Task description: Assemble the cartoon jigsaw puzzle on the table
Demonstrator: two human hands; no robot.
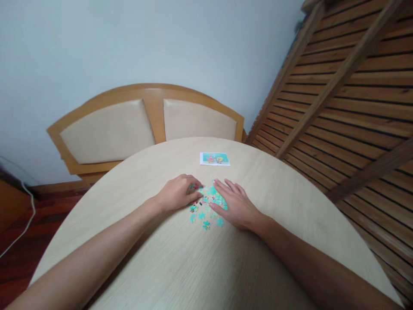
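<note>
Loose jigsaw puzzle pieces (pixel 206 225), mostly turquoise with some pink and yellow bits, lie in a pile on the round table. At the pile's left side is my left hand (pixel 176 191), its fingers curved around the edge pieces and its thumb apart from them. My right hand (pixel 237 206) rests palm down over the right part of the pile with fingers spread, hiding some pieces. Just beyond the pile lies a small picture card (pixel 215 159) with a pink and a yellow cartoon figure on turquoise.
The pale wooden table (pixel 155 267) has a curved edge. Behind it stands a wooden headboard (pixel 153 116) with cream panels against a light wall. A slatted wooden frame (pixel 342 86) leans at the right. A white cable (pixel 30 215) runs over the dark red floor at left.
</note>
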